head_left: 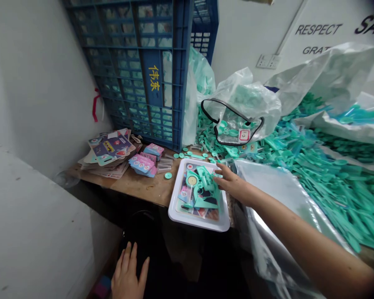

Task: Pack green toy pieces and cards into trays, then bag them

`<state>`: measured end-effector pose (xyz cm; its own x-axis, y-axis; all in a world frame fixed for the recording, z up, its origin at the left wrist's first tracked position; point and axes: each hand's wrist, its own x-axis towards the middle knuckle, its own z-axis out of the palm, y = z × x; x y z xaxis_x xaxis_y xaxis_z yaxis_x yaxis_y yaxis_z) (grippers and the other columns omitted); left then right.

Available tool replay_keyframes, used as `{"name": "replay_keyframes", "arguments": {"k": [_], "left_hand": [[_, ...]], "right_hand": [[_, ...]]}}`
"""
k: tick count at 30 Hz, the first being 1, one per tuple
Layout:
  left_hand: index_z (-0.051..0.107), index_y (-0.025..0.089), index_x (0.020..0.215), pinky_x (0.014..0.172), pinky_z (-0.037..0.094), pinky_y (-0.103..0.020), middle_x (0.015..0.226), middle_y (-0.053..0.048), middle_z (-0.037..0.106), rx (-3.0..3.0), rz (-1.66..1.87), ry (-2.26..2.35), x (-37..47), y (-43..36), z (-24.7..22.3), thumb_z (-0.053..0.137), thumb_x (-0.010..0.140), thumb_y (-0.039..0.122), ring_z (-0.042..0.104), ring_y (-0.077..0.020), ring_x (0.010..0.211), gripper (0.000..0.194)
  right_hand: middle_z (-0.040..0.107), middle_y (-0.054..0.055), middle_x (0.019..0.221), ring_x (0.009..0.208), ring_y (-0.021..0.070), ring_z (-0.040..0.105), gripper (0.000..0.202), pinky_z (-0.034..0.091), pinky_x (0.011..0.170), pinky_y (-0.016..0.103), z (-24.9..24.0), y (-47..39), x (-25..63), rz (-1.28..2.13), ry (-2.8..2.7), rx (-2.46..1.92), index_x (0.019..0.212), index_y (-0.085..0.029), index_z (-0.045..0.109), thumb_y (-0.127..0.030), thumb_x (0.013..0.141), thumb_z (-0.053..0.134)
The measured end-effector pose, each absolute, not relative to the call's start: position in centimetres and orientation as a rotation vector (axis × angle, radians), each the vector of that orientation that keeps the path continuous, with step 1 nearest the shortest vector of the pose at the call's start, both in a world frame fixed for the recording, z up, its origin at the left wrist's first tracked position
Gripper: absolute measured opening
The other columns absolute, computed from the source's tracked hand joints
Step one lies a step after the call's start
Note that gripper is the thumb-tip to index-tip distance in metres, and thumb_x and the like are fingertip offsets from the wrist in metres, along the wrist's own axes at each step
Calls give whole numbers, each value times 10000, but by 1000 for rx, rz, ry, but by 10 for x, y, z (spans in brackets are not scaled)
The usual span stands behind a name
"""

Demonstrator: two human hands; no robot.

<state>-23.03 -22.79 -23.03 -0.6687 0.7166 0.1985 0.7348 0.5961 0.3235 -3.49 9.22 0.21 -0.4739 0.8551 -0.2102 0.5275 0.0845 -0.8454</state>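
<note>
White plastic tray (172, 214) with mint-green plastic parts (205, 202) and printed cards inside sits at the brown wooden counter's (127, 182) edge. My right hand (226, 180), fingers apart, is over its right side; my left hand (129, 272), empty, fingers spread, hovers below the counter.

The tray (173, 211) is white, the small parts (206, 202) mint green.

Left hand (129, 272) bare, slim fingers, short nails. Right hand (232, 182) bare too; right forearm (299, 236) uncovered, slender, smooth-looking.
</note>
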Motion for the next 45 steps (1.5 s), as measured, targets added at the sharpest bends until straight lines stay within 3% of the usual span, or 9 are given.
{"name": "replay_keyframes", "arguments": {"k": [2,5,11,15,19,22,30,37,45], "left_hand": [[433,114,1340,1027,408,-505,1414,-132,443,-1252,-600,-2759,-230,-229,-230,244,866,607,400,-306,1287,709],[434,110,1338,1034,399,-508,1411,-140,444,-1250,-608,-2755,-230,-230,-230,240,868,605,401,-307,1286,709],[434,118,1338,1048,383,-501,1415,-134,440,-1274,-612,-2759,-229,-228,-228,260,863,609,397,-304,1289,705],[441,112,1333,1051,378,-496,1409,-139,445,-1269,-625,-2778,-229,-225,-226,259,857,613,395,-304,1290,714],[424,118,1346,1050,375,-504,1428,-132,422,-1255,-626,-2812,-228,-224,-226,257,851,617,387,-309,1293,722],[424,130,1348,1054,369,-503,1441,-122,406,-1255,-611,-2849,-228,-223,-225,263,849,608,381,-308,1299,709],[453,111,1326,1039,391,-500,1408,-141,450,-1238,-644,-2807,-229,-223,-228,242,841,622,415,-316,1276,736],[469,118,1316,1016,416,-505,1405,-140,455,-1235,-648,-2778,-232,-226,-239,265,838,613,442,-319,1257,717],[441,115,1338,1050,376,-516,1426,-133,427,-1232,-624,-2853,-234,-227,-234,271,842,608,391,-317,1294,719]], "right_hand": [[385,147,1455,1210,245,515,653,472,951,400,2,90,-30,1361,-2042,-1315,1452,-208,250,-322,852,482],[481,131,1390,1218,255,514,547,449,982,441,-1,86,-23,1247,-2125,-1217,1388,-216,374,-303,856,461],[528,203,1320,1231,272,504,471,427,1015,447,-17,73,0,706,-2451,-1004,1268,-96,516,-274,844,416],[480,206,1374,1276,268,456,484,420,1032,419,-28,53,10,428,-2650,-886,1287,-60,518,-271,867,407],[488,173,1376,1266,326,454,475,358,1048,546,-40,39,6,166,-2826,-999,1289,-69,537,-177,834,452],[505,160,1364,1247,330,475,449,362,1037,559,-40,38,3,54,-2816,-1042,1262,-90,566,-180,827,495],[481,198,1375,1281,332,434,480,342,1051,516,-27,71,-9,45,-2774,-1228,1319,-55,497,-299,915,414],[480,191,1380,1303,283,417,459,315,1071,489,-44,97,-35,259,-2778,-1116,1343,-95,456,-232,918,355],[250,236,1501,1404,295,186,578,280,1101,485,-55,97,-40,403,-2614,-1141,1418,-35,326,-326,919,336]]}}
